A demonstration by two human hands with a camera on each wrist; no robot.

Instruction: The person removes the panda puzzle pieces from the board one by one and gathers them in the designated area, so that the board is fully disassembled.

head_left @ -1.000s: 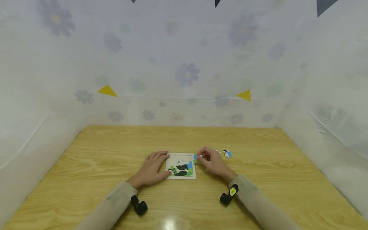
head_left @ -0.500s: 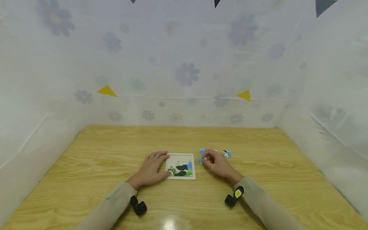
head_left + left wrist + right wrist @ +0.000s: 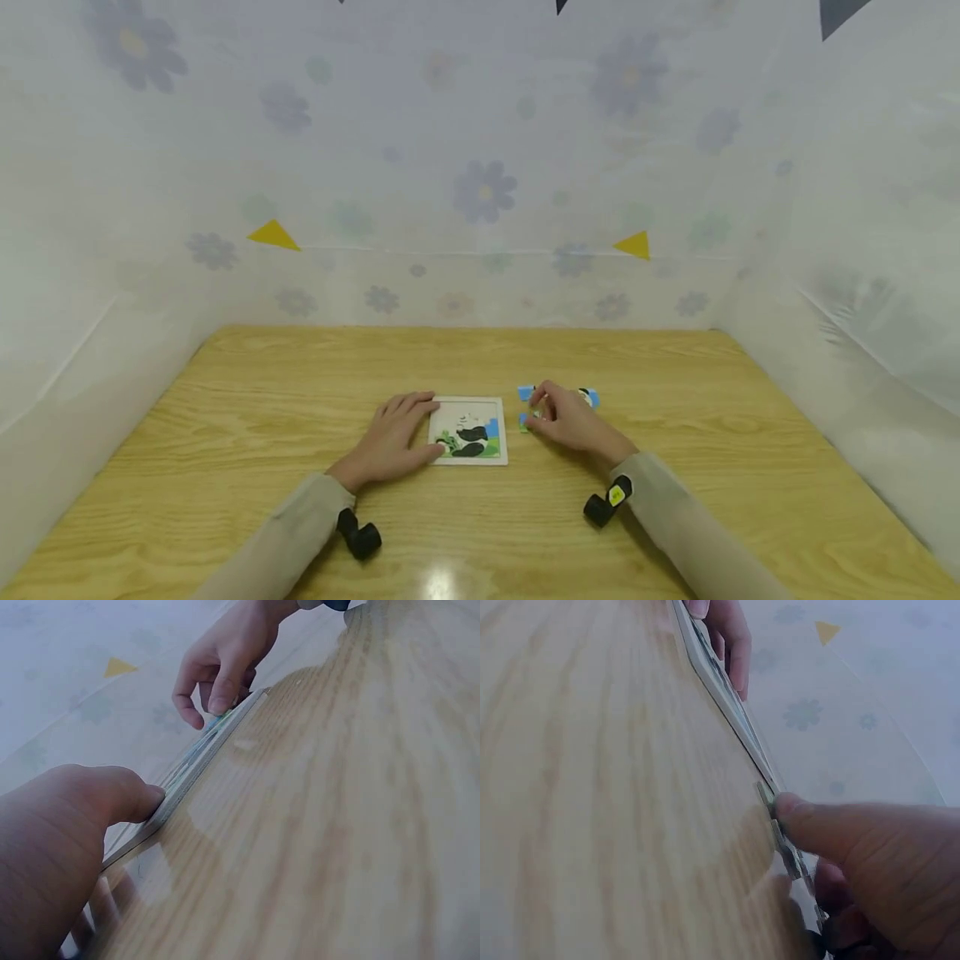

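Puzzle pieces [image 3: 528,408] lie loose on the wood surface [image 3: 675,400], just right of the puzzle board [image 3: 468,431] and apart from its right edge. Right hand [image 3: 570,421] sits directly over them, so it's the nearer hand by far; pieces are under its fingertips, w/ one more blue piece [image 3: 592,398] showing just past the knuckles. Right fingers curl down and pinch a thin piece at its edge: thumb tip [image 3: 795,814] presses the near side in the right-wrist view; which piece exactly can't be told. Pieces lie flat, no clear long axis. Left hand [image 3: 393,437] lies flat on the surface at the board's left edge, fingers straight and together, thumb tip [image 3: 146,799] against the board's near corner. Both forearms rest low, wrists near the surface.
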